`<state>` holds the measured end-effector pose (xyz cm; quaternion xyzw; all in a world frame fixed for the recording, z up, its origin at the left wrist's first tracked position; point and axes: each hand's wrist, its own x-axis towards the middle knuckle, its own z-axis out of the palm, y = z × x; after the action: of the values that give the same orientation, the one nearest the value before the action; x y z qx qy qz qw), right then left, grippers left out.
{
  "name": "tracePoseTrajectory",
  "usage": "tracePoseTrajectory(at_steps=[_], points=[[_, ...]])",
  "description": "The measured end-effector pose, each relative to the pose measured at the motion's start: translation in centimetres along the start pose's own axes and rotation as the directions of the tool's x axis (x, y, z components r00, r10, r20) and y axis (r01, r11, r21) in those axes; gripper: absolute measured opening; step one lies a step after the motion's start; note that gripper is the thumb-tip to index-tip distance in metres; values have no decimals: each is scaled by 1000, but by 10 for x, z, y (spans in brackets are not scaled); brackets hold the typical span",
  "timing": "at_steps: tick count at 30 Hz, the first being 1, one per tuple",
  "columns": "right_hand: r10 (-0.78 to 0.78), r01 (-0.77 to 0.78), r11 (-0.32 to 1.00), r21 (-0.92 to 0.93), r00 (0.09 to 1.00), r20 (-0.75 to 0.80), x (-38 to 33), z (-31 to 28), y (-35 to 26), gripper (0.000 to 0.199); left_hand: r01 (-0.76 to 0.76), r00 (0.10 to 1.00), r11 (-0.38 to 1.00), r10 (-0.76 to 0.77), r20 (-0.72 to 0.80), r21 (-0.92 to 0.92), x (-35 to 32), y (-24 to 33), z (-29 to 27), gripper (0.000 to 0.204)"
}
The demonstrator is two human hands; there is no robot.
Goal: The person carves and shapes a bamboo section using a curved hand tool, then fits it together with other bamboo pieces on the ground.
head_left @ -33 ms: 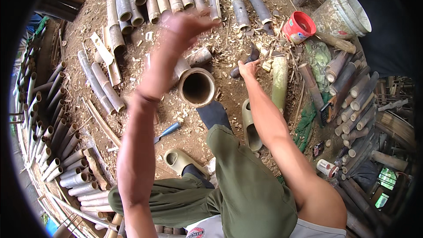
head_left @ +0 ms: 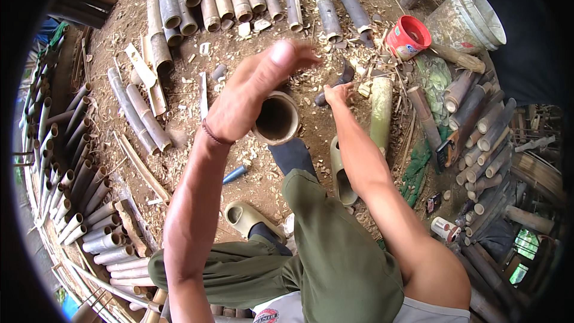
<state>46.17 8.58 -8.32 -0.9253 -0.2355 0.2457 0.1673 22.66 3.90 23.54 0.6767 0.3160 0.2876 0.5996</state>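
Nothing has shifted since the earlier frame: your left hand (head_left: pixel 257 93) stays raised, fingers loosely extended, against the rim of the upright bamboo tube (head_left: pixel 276 118) standing before your knee. Your right hand (head_left: pixel 338 94) reaches to the ground, fingers closed on a dark tool handle (head_left: pixel 335 84) beside a green bamboo piece (head_left: pixel 381 113).
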Motion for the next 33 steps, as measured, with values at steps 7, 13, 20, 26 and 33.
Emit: tracePoseTrajectory(at_steps=[7,13,20,26,33], points=[[-398,-160,599,784,791,465,-18,-68,64,38,-132,991,974,124,54,186,-24,28,-8,72],[-816,879,454,146,344,465,-123,-168,73,43,5,985,971,-46,164,240,-8,36,-6,70],[-704,995,-74,-65,-6,710,-160,-114,11,49,-150,981,947,107,161,285,-11,29,-9,65],[-723,955,-224,-195,-28,691,-162,-58,-14,50,-179,981,945,149,124,274,-11,22,-5,63],[-697,944,-165,-287,95,711,-121,-88,-12,50,-205,978,931,184,96,301,-25,19,-11,56]])
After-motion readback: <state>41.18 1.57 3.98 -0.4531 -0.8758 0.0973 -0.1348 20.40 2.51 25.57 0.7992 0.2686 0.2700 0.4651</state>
